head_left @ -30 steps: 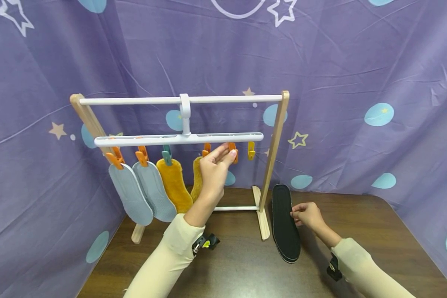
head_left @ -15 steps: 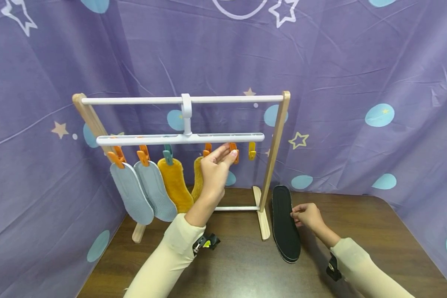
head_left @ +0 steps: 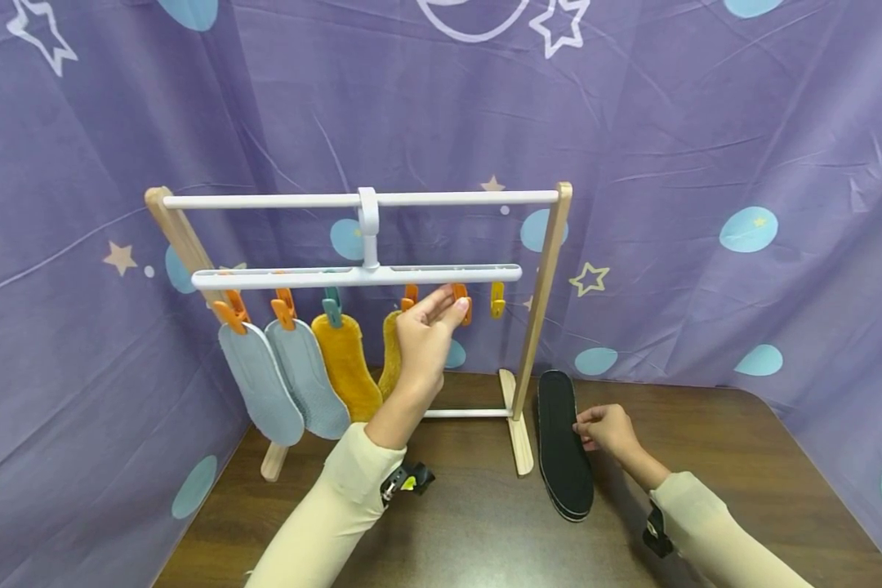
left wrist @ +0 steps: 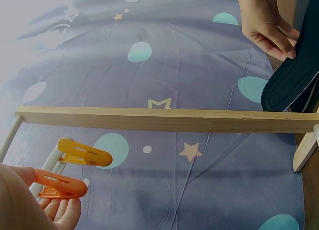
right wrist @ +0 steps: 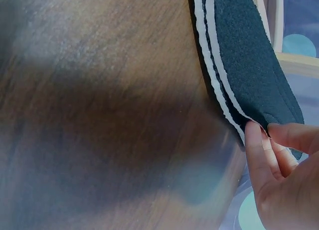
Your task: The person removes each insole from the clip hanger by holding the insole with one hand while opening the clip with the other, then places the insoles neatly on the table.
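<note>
Hands are both grasping something: the left hand (head_left: pixel 424 343) is raised and pinches an orange clip (left wrist: pixel 62 184) between its thumb and fingers, the thumb above and the fingers beneath in the left wrist view, while the right hand (head_left: pixel 608 429) pinches the long edge of the upper black insole (head_left: pixel 563 449). That insole lies over a lower black insole (right wrist: pixel 201 35) on the brown counter (head_left: pixel 720 490), just beside the right foot (head_left: pixel 519 441) of a wooden rack; the right wrist view shows a narrow dark gap between their two white edges, and whether the fingers touch the lower one I cannot tell. The pinched clip hangs from a white hanger (head_left: pixel 441 276), second from its right end, with a yellow clip (head_left: pixel 497 300) next to it at the end. The hanger hooks over the white top rod (head_left: pixel 265 201) of the rack. Along its left half, two pale blue insoles (head_left: pixel 260 392) hang from orange clips, and a mustard insole (head_left: pixel 347 367) hangs from a teal clip (head_left: pixel 332 309). Another mustard insole (head_left: pixel 390 351) hangs below a further orange clip (head_left: pixel 410 295), partly hidden behind the left hand. Behind everything is a purple curtain (head_left: pixel 676 122) printed with stars and pale blue shapes.
</note>
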The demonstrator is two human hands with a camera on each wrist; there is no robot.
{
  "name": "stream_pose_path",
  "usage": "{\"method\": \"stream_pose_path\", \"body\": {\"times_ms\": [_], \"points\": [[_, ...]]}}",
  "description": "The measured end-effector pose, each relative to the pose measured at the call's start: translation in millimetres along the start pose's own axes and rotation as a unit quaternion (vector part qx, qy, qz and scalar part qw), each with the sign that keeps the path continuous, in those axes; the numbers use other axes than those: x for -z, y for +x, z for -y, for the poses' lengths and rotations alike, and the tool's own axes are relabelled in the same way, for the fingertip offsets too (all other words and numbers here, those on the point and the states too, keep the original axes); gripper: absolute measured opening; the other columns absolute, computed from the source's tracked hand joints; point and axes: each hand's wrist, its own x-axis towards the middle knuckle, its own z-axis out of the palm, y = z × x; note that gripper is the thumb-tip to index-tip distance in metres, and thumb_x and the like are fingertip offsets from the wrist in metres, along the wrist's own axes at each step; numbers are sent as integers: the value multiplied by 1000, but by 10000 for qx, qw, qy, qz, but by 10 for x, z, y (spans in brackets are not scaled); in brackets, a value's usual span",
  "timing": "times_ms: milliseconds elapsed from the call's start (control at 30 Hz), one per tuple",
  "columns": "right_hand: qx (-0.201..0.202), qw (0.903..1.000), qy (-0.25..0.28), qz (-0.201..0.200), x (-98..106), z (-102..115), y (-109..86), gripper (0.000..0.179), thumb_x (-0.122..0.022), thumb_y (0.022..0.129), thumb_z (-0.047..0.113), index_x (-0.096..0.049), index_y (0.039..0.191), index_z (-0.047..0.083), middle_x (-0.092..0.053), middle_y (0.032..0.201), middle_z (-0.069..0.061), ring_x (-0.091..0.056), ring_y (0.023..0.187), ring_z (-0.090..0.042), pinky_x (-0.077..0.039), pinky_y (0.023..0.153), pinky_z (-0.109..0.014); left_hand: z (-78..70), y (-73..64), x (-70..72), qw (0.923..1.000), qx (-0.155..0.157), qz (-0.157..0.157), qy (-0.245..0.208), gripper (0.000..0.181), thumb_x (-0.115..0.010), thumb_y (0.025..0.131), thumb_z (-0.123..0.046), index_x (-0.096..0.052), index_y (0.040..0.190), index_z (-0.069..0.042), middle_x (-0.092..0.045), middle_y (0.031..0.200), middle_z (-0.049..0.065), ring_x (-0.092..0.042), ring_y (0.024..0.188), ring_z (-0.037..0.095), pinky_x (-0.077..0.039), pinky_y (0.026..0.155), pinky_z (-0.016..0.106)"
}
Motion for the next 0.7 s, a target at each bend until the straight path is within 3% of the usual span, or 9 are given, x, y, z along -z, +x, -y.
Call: {"method": "stream_pose_path", "body": {"times_ms": [467, 700], "points": [[-38, 10000, -54, -54, -25, -11, 13, 12, -69, 88, -7, -69, 94, -17, -73, 77, -16, -66, 63, -14, -63, 56, -31, -5, -8, -1, 10000, -25, -20, -55, 33, -72, 88, 5, -68, 121, 12, -70, 116, 31, -72, 93, 16, -60, 83, 19], [-78, 9997, -162, -184, -54, -16, 13, 11, -71, 86, -7, -70, 92, -16, -71, 73, -11, -66, 60, -14, -62, 54, -31, -1, -3, 1, 9999, -8, 2, -103, 33, -72, 88, 5, -68, 121, 13, -70, 116, 32, -72, 91, 13, -60, 81, 18]]}}
